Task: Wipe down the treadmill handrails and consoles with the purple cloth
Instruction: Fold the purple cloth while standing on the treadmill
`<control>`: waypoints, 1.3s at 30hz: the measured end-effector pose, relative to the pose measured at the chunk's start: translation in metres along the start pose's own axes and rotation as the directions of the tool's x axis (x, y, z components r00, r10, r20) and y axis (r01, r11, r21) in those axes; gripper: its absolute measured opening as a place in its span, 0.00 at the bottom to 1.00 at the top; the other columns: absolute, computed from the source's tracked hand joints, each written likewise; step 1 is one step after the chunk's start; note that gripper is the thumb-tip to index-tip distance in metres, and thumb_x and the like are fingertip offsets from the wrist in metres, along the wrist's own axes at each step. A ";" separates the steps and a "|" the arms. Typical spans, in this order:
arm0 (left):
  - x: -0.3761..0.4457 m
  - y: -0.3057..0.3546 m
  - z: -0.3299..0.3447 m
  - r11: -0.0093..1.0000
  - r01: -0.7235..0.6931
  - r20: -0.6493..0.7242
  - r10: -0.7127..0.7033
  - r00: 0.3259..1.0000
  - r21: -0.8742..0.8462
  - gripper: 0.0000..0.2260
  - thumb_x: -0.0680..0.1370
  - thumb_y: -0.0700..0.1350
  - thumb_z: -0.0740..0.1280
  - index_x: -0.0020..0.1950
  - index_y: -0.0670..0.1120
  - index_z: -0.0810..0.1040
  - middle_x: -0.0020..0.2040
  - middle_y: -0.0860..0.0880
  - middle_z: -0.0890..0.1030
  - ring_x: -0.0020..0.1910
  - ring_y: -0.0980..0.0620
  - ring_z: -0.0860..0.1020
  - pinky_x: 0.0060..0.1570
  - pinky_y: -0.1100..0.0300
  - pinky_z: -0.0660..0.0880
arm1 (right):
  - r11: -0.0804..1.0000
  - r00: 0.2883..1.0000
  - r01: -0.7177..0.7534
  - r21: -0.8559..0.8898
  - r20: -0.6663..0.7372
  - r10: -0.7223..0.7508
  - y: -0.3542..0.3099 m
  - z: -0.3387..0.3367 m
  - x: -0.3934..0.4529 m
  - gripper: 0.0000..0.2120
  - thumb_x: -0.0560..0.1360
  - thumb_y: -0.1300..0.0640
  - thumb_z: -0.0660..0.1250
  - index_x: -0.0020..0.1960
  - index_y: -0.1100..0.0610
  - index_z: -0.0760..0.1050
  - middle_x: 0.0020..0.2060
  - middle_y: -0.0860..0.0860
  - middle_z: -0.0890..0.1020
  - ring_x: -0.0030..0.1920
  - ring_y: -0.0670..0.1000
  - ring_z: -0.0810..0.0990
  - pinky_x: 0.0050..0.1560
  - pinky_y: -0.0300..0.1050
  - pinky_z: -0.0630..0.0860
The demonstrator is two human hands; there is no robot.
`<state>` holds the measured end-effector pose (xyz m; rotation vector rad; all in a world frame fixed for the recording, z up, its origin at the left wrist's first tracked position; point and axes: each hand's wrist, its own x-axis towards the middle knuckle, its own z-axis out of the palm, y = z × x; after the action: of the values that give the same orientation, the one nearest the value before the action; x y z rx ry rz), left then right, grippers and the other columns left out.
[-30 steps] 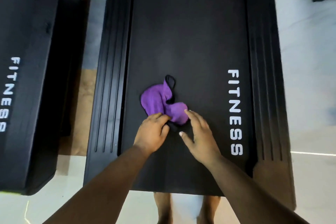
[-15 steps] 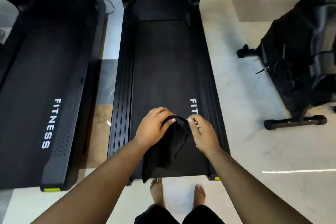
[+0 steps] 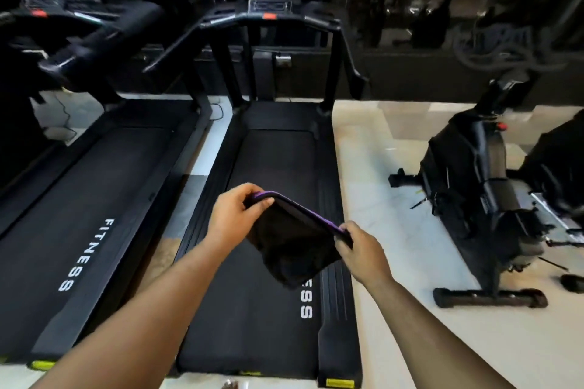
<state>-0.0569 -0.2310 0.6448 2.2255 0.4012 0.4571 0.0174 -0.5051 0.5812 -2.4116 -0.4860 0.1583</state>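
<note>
Head view: cloth [image 3: 294, 246], seemingly black with purple edge, stretched between both hands' pinching fingers [image 3: 264, 203].

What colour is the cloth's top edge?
Purple on the cloth edge; the hanging face looks black. Head view.

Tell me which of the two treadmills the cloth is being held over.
The right treadmill, the one next to the exercise bike. Both hands hold the cloth above its belt, hiding part of its FITNESS lettering; the left treadmill shows the whole word.
</note>
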 end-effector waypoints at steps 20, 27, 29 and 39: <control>-0.122 0.114 0.087 0.668 0.523 0.526 -0.225 0.820 -0.530 0.11 0.84 0.46 0.65 0.55 0.43 0.85 0.52 0.42 0.87 0.57 0.44 0.85 0.64 0.47 0.79 | 0.803 1.000 -0.016 0.595 0.025 0.001 -0.020 -0.051 -0.101 0.13 0.82 0.48 0.62 0.54 0.50 0.84 0.50 0.47 0.86 0.54 0.46 0.84 0.59 0.49 0.79; -0.126 0.131 0.101 0.898 0.200 0.455 0.002 0.890 -0.393 0.13 0.78 0.35 0.71 0.58 0.50 0.85 0.49 0.47 0.88 0.51 0.46 0.86 0.58 0.45 0.82 | 0.686 0.988 -0.099 0.720 0.155 -0.019 0.016 -0.099 -0.097 0.17 0.81 0.55 0.58 0.58 0.55 0.84 0.51 0.54 0.87 0.54 0.52 0.84 0.62 0.52 0.78; -0.118 0.149 0.104 0.927 0.162 0.437 0.002 0.899 -0.338 0.19 0.77 0.32 0.65 0.57 0.54 0.85 0.46 0.49 0.88 0.47 0.46 0.86 0.53 0.46 0.83 | 0.817 1.000 0.017 0.577 -0.030 0.000 0.034 -0.112 -0.083 0.11 0.81 0.60 0.65 0.59 0.48 0.81 0.53 0.48 0.85 0.54 0.51 0.83 0.59 0.49 0.79; -0.060 0.228 0.158 0.910 0.035 0.154 0.032 0.988 -0.414 0.15 0.79 0.33 0.67 0.56 0.50 0.86 0.47 0.54 0.87 0.44 0.54 0.85 0.43 0.65 0.79 | 0.735 0.996 0.068 0.675 -0.009 -0.084 0.109 -0.207 -0.025 0.02 0.81 0.57 0.70 0.52 0.53 0.81 0.48 0.53 0.85 0.51 0.50 0.82 0.55 0.48 0.77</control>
<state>-0.0085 -0.5019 0.7136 1.8285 0.1975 0.3266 0.0764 -0.7145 0.6718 -1.6652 -0.4383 0.2744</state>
